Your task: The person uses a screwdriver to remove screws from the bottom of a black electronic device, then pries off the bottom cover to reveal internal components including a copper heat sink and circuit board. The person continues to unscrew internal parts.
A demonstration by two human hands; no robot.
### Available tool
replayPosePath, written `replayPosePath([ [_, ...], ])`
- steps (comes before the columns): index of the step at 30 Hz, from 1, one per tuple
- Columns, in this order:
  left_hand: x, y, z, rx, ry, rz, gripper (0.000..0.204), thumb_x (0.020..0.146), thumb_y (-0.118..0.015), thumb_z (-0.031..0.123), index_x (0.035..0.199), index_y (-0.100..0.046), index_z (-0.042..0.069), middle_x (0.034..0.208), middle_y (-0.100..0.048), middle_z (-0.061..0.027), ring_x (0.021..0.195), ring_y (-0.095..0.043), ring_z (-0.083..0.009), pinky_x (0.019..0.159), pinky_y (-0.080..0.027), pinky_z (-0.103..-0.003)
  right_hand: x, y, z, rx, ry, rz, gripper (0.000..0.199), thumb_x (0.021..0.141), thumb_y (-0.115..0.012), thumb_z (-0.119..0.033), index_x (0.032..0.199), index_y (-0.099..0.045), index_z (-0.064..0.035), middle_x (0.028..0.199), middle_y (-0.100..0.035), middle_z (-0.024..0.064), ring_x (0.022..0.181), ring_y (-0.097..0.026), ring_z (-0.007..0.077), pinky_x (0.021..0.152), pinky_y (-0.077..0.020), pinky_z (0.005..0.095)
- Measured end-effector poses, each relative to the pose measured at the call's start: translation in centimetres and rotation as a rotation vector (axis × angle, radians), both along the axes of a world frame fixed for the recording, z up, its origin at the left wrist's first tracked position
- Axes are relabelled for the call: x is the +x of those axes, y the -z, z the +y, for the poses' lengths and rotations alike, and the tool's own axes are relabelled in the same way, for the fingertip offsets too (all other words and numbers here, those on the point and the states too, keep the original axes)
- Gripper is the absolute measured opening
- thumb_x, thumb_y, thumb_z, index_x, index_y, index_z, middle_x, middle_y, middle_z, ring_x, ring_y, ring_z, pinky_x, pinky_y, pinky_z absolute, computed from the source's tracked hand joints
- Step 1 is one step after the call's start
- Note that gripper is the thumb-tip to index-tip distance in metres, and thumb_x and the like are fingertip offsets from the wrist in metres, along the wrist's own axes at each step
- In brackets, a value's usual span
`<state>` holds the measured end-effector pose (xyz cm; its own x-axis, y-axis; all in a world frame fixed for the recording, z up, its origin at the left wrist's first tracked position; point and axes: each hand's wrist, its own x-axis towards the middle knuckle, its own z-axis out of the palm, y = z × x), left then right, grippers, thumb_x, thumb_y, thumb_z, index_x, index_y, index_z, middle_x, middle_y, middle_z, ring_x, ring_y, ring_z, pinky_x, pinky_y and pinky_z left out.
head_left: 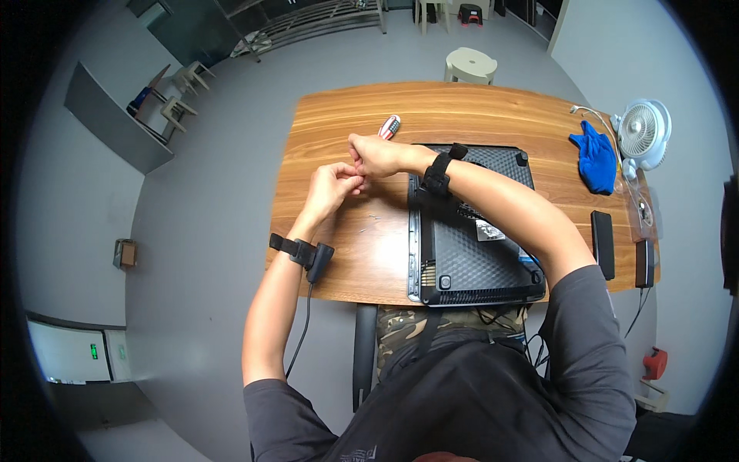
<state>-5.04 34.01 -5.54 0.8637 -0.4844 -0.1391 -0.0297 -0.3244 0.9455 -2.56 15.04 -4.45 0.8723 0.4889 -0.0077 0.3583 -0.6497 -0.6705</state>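
Note:
My left hand (331, 187) and my right hand (376, 157) meet above the left part of the wooden table (346, 269). The fingers of both are pinched together; whatever they hold is too small or hidden to make out. Just beyond my right hand lies a tool handle (390, 126) in red, white and black, its near end hidden by the hand. Several tiny metal pieces, perhaps screws (373, 217), are scattered on the wood nearer to me. Under my right forearm rests a black laptop (485, 269), bottom side up, with a textured cover, round feet and vents.
A blue cloth (596, 159), a small white fan (643, 132) and a black oblong case (603, 245) sit along the right side. Another black box (645, 263) with a cable is near the right edge. A stool (471, 65) stands beyond the far edge.

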Motion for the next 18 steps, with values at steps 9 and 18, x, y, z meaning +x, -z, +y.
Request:
replayPosePath([
  [9,-4.0,-0.3,2.0,0.376,0.064,-0.296,0.011,0.090,-0.073,0.006,0.095,-0.075,-0.003,0.085,-0.076,-0.0131,0.078,-0.071,-0.0162,0.072,-0.056,-0.031,-3.4,0.4,1.3,-0.196,-0.022,-0.026,0.033,0.089,-0.070,-0.017,0.108,-0.053,0.0022,0.100,-0.069,0.0226,0.094,-0.069,0.0372,0.082,-0.0544,0.0432],
  [18,-6.2,2.0,3.5,0.608,0.193,-0.651,0.013,0.087,-0.073,0.012,0.096,-0.077,0.002,0.098,-0.068,-0.0154,0.094,-0.067,-0.0349,0.085,-0.054,-0.044,-6.8,-2.5,-6.7,-0.242,0.071,-0.181,0.019,0.088,-0.062,-0.018,0.098,-0.066,-0.0016,0.103,-0.069,0.0216,0.103,-0.066,0.0374,0.090,-0.0515,0.0475],
])
